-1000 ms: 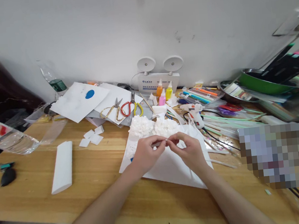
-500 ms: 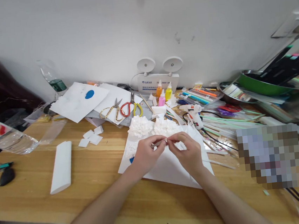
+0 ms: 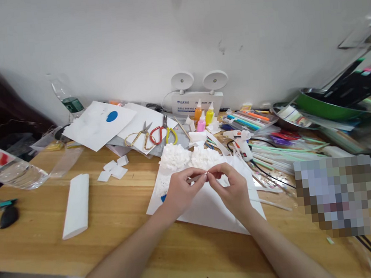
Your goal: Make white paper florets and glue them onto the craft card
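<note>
My left hand (image 3: 184, 187) is closed in a pinch, with a thin greyish stick (image 3: 193, 179) between its fingers. Fingertip to fingertip with it, my right hand (image 3: 231, 185) pinches a tiny white piece (image 3: 207, 173), too small to make out clearly. Both hands hover over a white sheet of paper (image 3: 209, 213). Just beyond them, fluffy white clusters (image 3: 174, 156) of crumpled bits lie on the sheet. A blue patch shows at the sheet's left, partly covered by white bits.
Left lie a folded white paper (image 3: 76, 206), small paper squares (image 3: 118, 171) and a water bottle (image 3: 7, 167). Behind are gold-handled scissors (image 3: 139, 137), red-and-yellow-handled pliers (image 3: 163, 132) and small paint bottles (image 3: 208, 115). A glue gun (image 3: 243, 144) and its cord lie right, beside several pens and strips.
The two hands stay pinched together over the sheet, with only a slight shift of the right hand's fingers. The view has moved very slightly.
</note>
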### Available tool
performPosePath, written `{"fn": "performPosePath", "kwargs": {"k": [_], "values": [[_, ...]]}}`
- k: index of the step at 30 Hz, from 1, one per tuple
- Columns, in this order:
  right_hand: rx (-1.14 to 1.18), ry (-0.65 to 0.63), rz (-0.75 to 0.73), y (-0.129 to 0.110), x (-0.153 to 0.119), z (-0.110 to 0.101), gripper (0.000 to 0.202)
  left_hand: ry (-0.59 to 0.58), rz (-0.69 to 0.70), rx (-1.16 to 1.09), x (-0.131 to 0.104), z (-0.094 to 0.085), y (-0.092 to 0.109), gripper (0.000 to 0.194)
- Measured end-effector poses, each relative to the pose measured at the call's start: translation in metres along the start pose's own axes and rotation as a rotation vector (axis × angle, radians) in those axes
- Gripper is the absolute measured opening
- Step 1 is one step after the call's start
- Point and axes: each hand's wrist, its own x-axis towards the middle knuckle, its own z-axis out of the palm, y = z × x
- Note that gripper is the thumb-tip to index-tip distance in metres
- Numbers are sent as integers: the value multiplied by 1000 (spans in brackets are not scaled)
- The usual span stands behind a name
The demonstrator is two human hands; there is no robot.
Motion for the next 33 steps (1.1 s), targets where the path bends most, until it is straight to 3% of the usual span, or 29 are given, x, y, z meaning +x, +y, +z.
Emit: {"fn": "performPosePath", "kwargs": {"k": [5,10,18,22,29,33], "values": [[166,-94,95,2,0,-1,8,42,1,-8,1,-1,0,16],[178,-83,107,4,0,-1,9,18,-9,-14,2,0,-1,16],[-55,111,-142,6,0,-1,8,-9,-38,-72,0,4,-1,20],[-118,130,-207,6,-1,0,8,-15,-42,-93,0,3,-2,21],[-31,-12,-77,3,1,-1,3,-10,-27,-71,1,1,-1,19],[-11,-21,-28,2,1,0,2,-13,-11,-85,1,1,-2,18]]}}
